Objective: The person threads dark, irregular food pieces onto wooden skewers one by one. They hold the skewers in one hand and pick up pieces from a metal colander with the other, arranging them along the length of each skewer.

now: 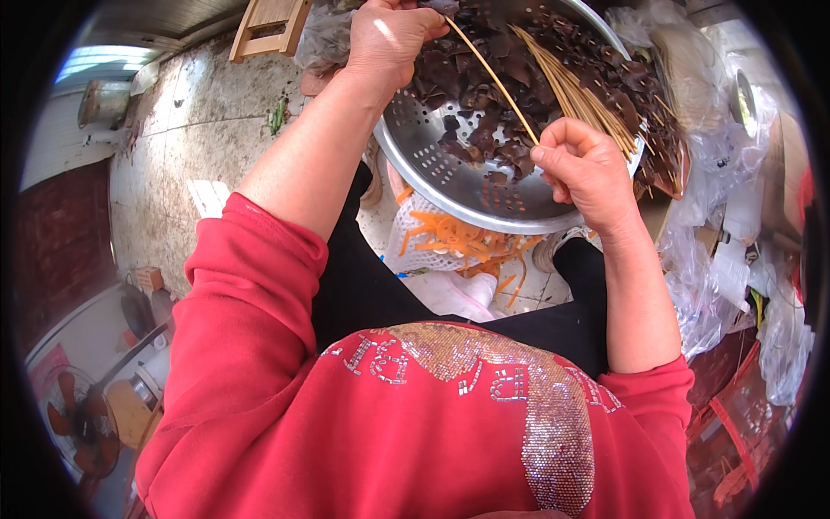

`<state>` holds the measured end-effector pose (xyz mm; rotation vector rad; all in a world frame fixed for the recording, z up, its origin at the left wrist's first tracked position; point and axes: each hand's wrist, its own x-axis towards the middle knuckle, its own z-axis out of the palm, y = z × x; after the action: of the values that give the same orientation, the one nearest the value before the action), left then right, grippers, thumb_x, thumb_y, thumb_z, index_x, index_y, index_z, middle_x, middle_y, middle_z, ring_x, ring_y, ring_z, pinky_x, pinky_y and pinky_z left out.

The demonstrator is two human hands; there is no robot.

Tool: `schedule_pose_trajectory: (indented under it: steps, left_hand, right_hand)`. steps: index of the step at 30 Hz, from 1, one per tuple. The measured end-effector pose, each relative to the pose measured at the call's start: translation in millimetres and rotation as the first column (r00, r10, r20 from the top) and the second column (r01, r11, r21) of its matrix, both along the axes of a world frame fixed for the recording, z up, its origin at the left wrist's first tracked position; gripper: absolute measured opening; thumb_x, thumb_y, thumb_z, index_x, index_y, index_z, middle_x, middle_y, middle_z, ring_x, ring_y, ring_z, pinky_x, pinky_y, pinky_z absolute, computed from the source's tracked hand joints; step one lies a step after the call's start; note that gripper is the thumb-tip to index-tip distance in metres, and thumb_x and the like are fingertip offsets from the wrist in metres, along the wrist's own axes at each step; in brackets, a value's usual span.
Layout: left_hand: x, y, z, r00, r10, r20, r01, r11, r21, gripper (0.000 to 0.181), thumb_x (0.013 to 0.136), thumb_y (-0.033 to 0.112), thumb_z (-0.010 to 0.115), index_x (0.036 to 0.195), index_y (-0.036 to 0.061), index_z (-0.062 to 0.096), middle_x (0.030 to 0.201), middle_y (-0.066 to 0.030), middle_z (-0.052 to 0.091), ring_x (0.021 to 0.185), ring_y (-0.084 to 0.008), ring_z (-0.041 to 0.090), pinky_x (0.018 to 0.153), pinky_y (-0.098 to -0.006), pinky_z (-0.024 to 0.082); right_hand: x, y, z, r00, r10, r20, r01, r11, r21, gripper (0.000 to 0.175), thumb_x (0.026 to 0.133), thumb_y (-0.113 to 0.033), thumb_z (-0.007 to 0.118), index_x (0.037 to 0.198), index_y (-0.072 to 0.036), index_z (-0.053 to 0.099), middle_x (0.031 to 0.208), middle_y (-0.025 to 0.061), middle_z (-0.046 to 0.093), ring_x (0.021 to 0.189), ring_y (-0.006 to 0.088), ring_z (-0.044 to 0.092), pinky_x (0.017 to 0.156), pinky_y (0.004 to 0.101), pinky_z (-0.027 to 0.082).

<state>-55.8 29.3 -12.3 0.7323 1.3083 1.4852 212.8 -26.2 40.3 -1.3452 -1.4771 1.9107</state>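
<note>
My right hand (577,165) pinches the lower end of a thin bamboo skewer (493,78). At its upper end is my left hand (389,39), whose fingertips hold a dark piece of wood ear fungus (443,6) against the skewer tip. Both hands are over a large perforated metal colander (421,185) holding loose wood ear fungus (483,133). A bundle of bare bamboo skewers (577,97) lies across the colander's right side. Beyond that side is a pile of skewered wood ear (655,123).
Orange peelings (460,233) lie on white netting (415,243) below the colander. A wooden frame-like board (269,32) stands at upper left. Clear plastic bags (707,285) crowd the right side. An electric fan (81,415) is at lower left.
</note>
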Motion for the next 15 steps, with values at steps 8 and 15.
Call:
schedule_pose_trajectory:
  steps: [8,15]
  left_hand:
    - [12.5,-3.2,-1.5,0.925,0.114,0.362,-0.112,0.993,-0.025,0.028,0.086,-0.005,0.064,0.111,0.0035,0.055,0.097,-0.0117,0.067,0.089,-0.0256,0.068,0.082,-0.0427,0.058]
    - [6.3,-1.9,-5.5,0.887,0.085,0.455,-0.025,0.99,-0.137,0.022,0.092,0.005,0.064,0.114,0.0048,0.06,0.101,-0.0115,0.068,0.096,-0.027,0.066,0.088,-0.0454,0.056]
  right_hand:
    - [-0.2,0.8,-2.6,0.999,-0.006,0.046,0.004,0.998,0.055,0.013,0.087,-0.012,0.072,0.082,-0.007,0.062,0.065,-0.0039,0.058,0.053,0.0031,0.048,0.048,0.0202,0.039]
    - [0.0,-0.9,-10.8,0.992,0.024,0.122,-0.038,0.993,0.108,0.012,0.088,-0.012,0.072,0.084,-0.008,0.062,0.065,-0.0057,0.056,0.054,0.0024,0.048,0.049,0.0199,0.039]
